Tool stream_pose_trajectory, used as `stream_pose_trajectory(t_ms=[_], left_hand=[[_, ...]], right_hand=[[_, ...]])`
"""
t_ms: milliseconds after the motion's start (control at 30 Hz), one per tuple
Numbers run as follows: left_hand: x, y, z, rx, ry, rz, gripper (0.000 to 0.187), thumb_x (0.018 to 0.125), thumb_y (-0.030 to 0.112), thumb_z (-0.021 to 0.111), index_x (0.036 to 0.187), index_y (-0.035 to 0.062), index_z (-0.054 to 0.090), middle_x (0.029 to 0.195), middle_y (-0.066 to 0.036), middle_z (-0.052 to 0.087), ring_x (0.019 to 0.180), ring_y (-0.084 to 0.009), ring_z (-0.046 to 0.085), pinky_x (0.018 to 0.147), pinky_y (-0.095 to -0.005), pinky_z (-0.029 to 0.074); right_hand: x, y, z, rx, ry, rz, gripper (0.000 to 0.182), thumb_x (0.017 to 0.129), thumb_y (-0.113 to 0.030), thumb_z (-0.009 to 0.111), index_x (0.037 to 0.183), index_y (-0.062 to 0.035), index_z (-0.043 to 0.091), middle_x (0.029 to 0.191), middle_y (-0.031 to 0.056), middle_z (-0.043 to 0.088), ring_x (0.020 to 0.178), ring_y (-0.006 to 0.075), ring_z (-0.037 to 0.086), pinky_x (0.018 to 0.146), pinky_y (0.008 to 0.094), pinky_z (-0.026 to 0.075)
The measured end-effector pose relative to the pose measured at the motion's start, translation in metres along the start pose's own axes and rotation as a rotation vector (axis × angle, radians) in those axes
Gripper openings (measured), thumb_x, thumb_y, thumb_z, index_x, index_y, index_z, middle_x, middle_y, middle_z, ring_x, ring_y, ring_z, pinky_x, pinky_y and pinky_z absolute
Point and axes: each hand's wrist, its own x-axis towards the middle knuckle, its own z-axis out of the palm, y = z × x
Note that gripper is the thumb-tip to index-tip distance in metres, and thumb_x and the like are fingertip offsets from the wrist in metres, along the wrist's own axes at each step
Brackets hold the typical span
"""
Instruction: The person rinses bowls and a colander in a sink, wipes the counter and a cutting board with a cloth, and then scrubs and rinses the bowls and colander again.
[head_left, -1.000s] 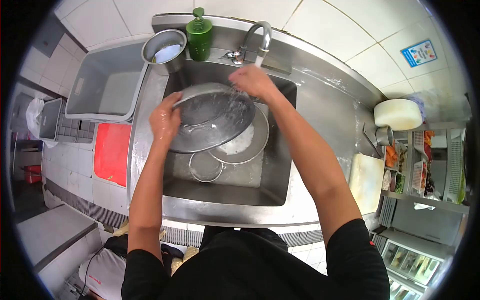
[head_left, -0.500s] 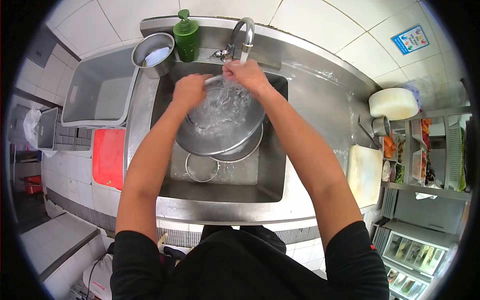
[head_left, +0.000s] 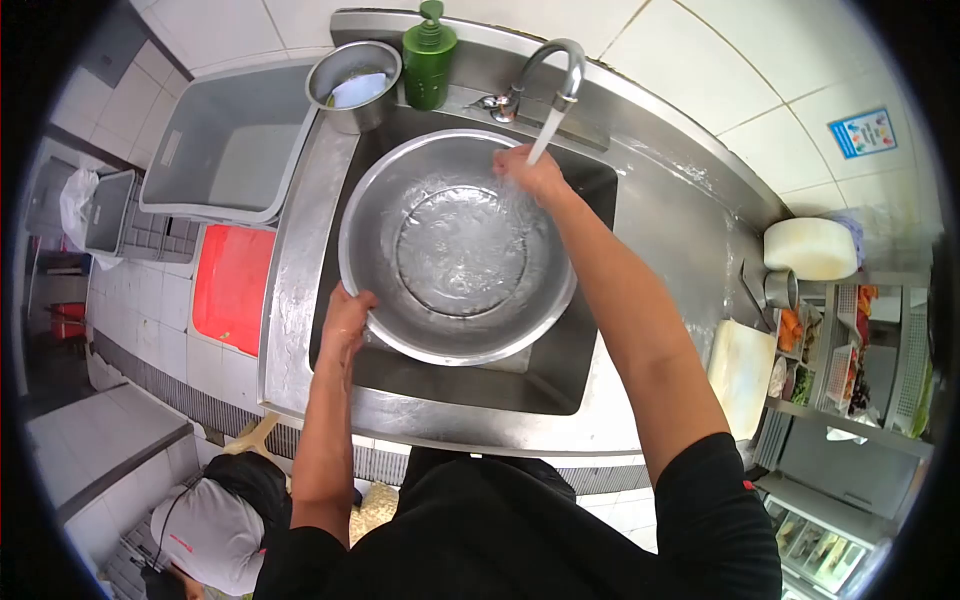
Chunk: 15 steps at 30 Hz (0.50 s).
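A large steel bowl [head_left: 455, 245] is held level over the steel sink [head_left: 300, 300], its open side up and water in its bottom. My left hand [head_left: 347, 318] grips its near left rim. My right hand [head_left: 532, 172] grips its far right rim, right under the faucet [head_left: 555, 60]. A stream of water runs from the spout past my right hand into the bowl. The bowl hides most of the sink basin.
A green soap dispenser [head_left: 428, 42] and a small steel pot [head_left: 355, 80] stand at the sink's back left. A grey plastic tub [head_left: 230, 150] and a red board [head_left: 232, 285] lie to the left. A white cutting board [head_left: 742, 372] and a white container [head_left: 812, 247] are at right.
The bowl has turned from tilted, rim toward me, to flat and open side up. My left hand slid from the far rim to the near left rim; the bowl now covers the items in the sink.
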Motion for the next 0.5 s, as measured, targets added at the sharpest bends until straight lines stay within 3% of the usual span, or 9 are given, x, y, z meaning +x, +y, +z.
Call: stream_pose_trajectory(t_ms=[33,67,100,167,233,300,333,400,500], left_hand=[[-0.009,0.001,0.008,-0.069,-0.008,-0.023,0.045,0.072,-0.005,0.055,0.116,-0.0036,0.058,0.101,-0.013,0.066,0.089,-0.023,0.063,0.081,-0.033,0.049],[-0.018,0.003,0.015,-0.088,-0.007,-0.044,0.046,0.072,-0.005,0.055,0.117,-0.004,0.057,0.1,-0.012,0.066,0.088,-0.0226,0.063,0.081,-0.0329,0.049],[-0.024,0.004,0.023,-0.091,-0.004,-0.047,0.046,0.072,-0.005,0.055,0.117,-0.004,0.057,0.1,-0.012,0.066,0.088,-0.0226,0.063,0.081,-0.0329,0.049],[-0.031,0.004,0.039,-0.114,-0.018,-0.011,0.046,0.072,-0.004,0.054,0.117,-0.0048,0.057,0.099,-0.012,0.066,0.087,-0.0222,0.063,0.08,-0.0327,0.049],[-0.034,0.012,0.051,-0.13,-0.054,-0.007,0.046,0.072,-0.004,0.055,0.118,-0.0058,0.057,0.099,-0.012,0.066,0.086,-0.0208,0.063,0.079,-0.0329,0.049],[-0.028,0.018,0.06,-0.082,-0.11,0.037,0.043,0.073,-0.003,0.056,0.116,-0.0061,0.057,0.099,-0.012,0.067,0.087,-0.0196,0.063,0.079,-0.0333,0.05],[-0.021,0.019,0.062,-0.041,-0.094,0.04,0.041,0.075,-0.004,0.055,0.116,-0.0053,0.057,0.099,-0.01,0.066,0.086,-0.0179,0.062,0.079,-0.0324,0.05],[-0.015,0.024,0.053,-0.039,-0.074,0.088,0.04,0.076,-0.005,0.054,0.116,-0.0048,0.057,0.099,-0.01,0.066,0.086,-0.0175,0.062,0.078,-0.0316,0.05],[-0.019,0.043,0.026,-0.003,-0.021,0.112,0.041,0.077,-0.007,0.052,0.117,-0.0037,0.057,0.099,-0.009,0.066,0.087,-0.0172,0.063,0.079,-0.03,0.05]], right_hand=[[-0.012,-0.019,0.005,-0.035,0.086,0.006,0.031,0.088,-0.03,0.064,0.077,-0.002,0.068,0.075,0.0058,0.068,0.074,0.014,0.063,0.071,0.0297,0.048],[-0.023,-0.038,-0.002,-0.234,0.049,0.055,0.033,0.084,-0.034,0.066,0.077,-0.0022,0.07,0.076,0.0073,0.069,0.074,0.0162,0.065,0.073,0.0317,0.049],[-0.02,-0.042,0.002,-0.237,0.045,0.055,0.033,0.084,-0.034,0.066,0.077,-0.0022,0.07,0.076,0.0073,0.069,0.074,0.0162,0.065,0.073,0.0317,0.049],[-0.009,-0.047,0.009,-0.25,-0.167,0.01,0.045,0.076,-0.043,0.068,0.092,-0.001,0.072,0.099,0.019,0.07,0.099,0.0323,0.067,0.087,0.0389,0.05],[-0.014,-0.07,0.025,-0.208,-0.278,-0.017,0.04,0.077,-0.04,0.068,0.093,-0.0035,0.073,0.1,0.0192,0.07,0.099,0.0333,0.066,0.088,0.0405,0.05],[-0.028,-0.108,0.039,-0.718,-0.405,-0.422,0.037,0.076,-0.037,0.068,0.092,-0.0034,0.073,0.098,0.0206,0.07,0.096,0.0341,0.067,0.086,0.0417,0.051],[-0.026,-0.103,0.039,-0.719,-0.408,-0.416,0.037,0.076,-0.037,0.068,0.092,-0.0034,0.073,0.098,0.0206,0.07,0.096,0.0341,0.067,0.086,0.0417,0.051],[-0.017,-0.103,0.036,-0.502,-0.394,-0.678,0.036,0.083,-0.039,0.062,0.088,-0.0059,0.074,0.082,0.0196,0.069,0.078,0.033,0.067,0.075,0.044,0.052],[-0.009,-0.096,-0.017,-0.671,-0.268,-0.341,0.034,0.084,-0.036,0.062,0.089,-0.0037,0.073,0.088,0.0211,0.069,0.085,0.0343,0.067,0.079,0.0438,0.051]])
